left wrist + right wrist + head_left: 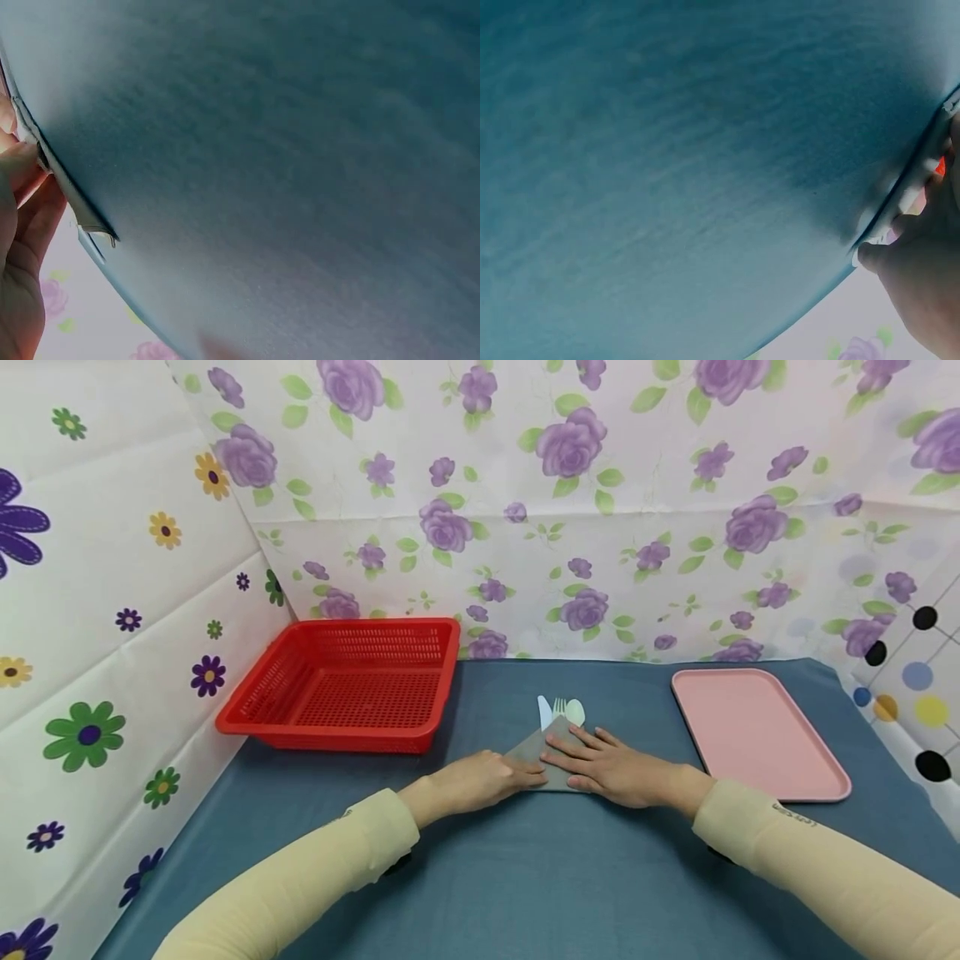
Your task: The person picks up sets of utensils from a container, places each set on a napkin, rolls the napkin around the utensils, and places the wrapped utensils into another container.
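A grey folded napkin [558,779] lies on the blue tablecloth, with the tops of a white knife [544,712], fork [559,706] and spoon [575,712] showing beyond its far edge. Their lower parts are hidden under cloth and fingers. From the left, my left hand [486,781] pinches the napkin's left side between curled fingers and thumb; the left wrist view shows the fingers [37,217] at the raised cloth edge. My right hand [618,770] presses its spread fingers across the napkin's right half. Its thumb [874,256] shows near the edge in the right wrist view.
A red plastic basket [337,739] with perforated walls stands at the back left. On the right lies a pink rectangular tray [757,735]. Flowered sheets [510,552] rise behind and beside the blue tablecloth [540,877].
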The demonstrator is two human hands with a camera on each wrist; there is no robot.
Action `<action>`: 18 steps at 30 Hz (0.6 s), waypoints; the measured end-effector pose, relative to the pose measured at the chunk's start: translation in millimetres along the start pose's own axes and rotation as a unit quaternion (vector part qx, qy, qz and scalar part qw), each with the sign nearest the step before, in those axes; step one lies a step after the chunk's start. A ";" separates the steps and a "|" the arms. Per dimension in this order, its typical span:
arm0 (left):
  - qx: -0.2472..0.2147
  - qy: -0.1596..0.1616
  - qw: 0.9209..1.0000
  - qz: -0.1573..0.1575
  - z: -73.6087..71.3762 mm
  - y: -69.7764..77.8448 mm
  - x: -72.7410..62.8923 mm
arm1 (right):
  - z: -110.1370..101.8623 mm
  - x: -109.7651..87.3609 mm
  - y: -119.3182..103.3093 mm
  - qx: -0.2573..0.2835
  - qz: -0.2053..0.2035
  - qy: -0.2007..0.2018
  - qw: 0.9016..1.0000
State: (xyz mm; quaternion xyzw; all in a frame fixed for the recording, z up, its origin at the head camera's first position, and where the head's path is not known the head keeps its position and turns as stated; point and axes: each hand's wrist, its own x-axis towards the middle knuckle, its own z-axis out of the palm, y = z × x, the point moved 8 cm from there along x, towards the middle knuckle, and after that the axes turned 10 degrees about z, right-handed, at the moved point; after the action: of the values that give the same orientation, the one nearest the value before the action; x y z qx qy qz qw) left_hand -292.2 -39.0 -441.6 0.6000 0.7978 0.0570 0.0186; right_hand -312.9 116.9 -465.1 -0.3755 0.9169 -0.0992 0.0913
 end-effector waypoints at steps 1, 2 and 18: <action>0.005 -0.004 1.000 -0.001 0.6 0.7 -0.6 | 1.3 0.9 0.8 -0.004 0.000 -0.001 1.000; 0.015 -0.007 1.000 -0.002 0.8 1.9 -1.2 | 2.0 1.5 1.4 -0.007 0.001 -0.001 1.000; 0.006 -0.072 0.997 0.002 16.0 24.4 -8.4 | 6.7 3.1 6.8 0.001 0.015 -0.022 1.000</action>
State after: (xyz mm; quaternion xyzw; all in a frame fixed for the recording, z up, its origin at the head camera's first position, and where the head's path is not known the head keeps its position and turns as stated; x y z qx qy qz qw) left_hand -265.0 -39.3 -455.1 0.6044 0.7934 0.0090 0.0718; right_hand -318.1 118.7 -473.6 -0.3636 0.9202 -0.0909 0.1130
